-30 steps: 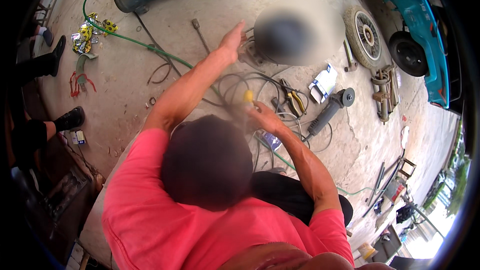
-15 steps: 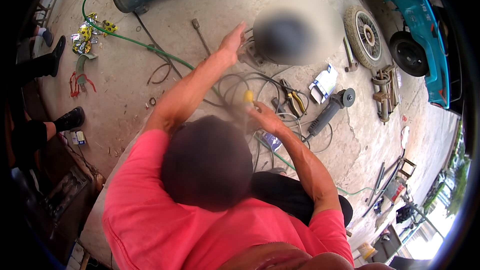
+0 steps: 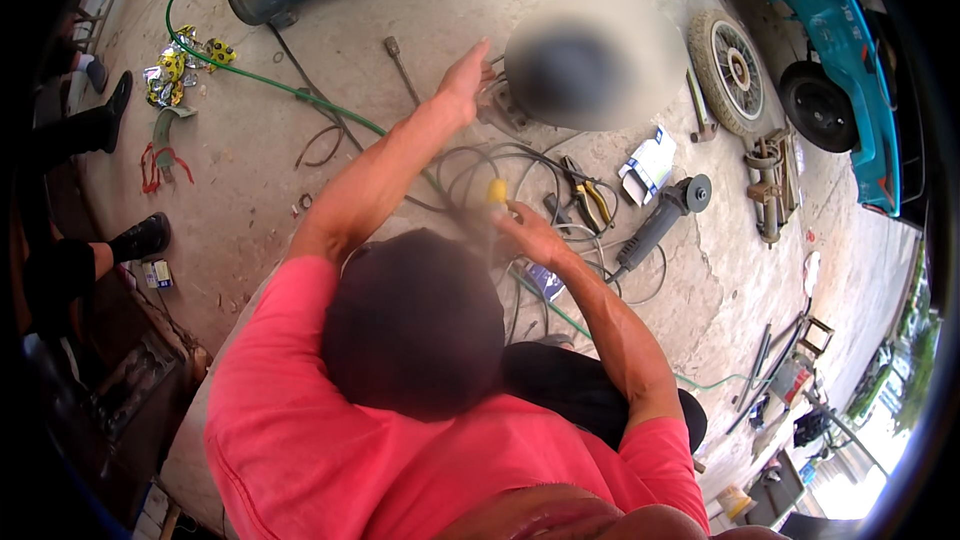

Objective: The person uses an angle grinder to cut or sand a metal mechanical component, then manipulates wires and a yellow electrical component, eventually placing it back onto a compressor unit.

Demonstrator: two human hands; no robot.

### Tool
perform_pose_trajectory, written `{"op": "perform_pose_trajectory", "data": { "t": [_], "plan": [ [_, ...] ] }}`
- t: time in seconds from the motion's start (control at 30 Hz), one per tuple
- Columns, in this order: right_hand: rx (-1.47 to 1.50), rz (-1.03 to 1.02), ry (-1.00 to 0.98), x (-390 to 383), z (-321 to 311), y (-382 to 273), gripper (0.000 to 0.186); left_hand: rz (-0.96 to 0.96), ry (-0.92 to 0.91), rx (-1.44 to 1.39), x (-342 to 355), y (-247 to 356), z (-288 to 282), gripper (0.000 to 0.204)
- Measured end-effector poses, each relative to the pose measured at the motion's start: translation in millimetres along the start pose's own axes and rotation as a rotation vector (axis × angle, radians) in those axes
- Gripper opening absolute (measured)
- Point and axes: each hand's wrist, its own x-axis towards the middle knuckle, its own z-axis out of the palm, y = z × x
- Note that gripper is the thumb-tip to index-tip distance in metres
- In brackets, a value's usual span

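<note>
The left hand (image 3: pixel 466 78) reaches forward over the grey concrete floor (image 3: pixel 250 170), its fingers straight and unclosed beside a dull grey metal part (image 3: pixel 514 118); whether they touch it cannot be told, as a large blurred patch covers the area just right of them. The right hand (image 3: pixel 530 235) is lower and nearer the body, its fingers bent beside a small, rounded yellow piece (image 3: pixel 497 191). Blur hides whether they close around that piece, which sits just ahead of the fingertips, among thin dark cables (image 3: pixel 538 162). To the right of the cables lie yellow-and-black metal pliers (image 3: pixel 590 200), then a dark grey angle grinder (image 3: pixel 652 234) with a round disc, near a white-and-blue cardboard box (image 3: pixel 648 168).
</note>
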Motion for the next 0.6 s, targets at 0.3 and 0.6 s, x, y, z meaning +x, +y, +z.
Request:
{"op": "perform_pose_trajectory", "data": {
  "t": [0.3, 0.6],
  "plan": [
    [-0.007, -0.012, -0.011, 2.0, 0.3, 2.6, 0.101, -0.004, -0.021, 0.021, 10.4, -3.1, -6.7, 0.098],
    [0.005, -0.009, 0.007, 0.0, 1.1, 2.2, 0.101, 0.005, 0.038, 0.009, 0.1, -2.9, 1.2, 0.095]
  ]
}}
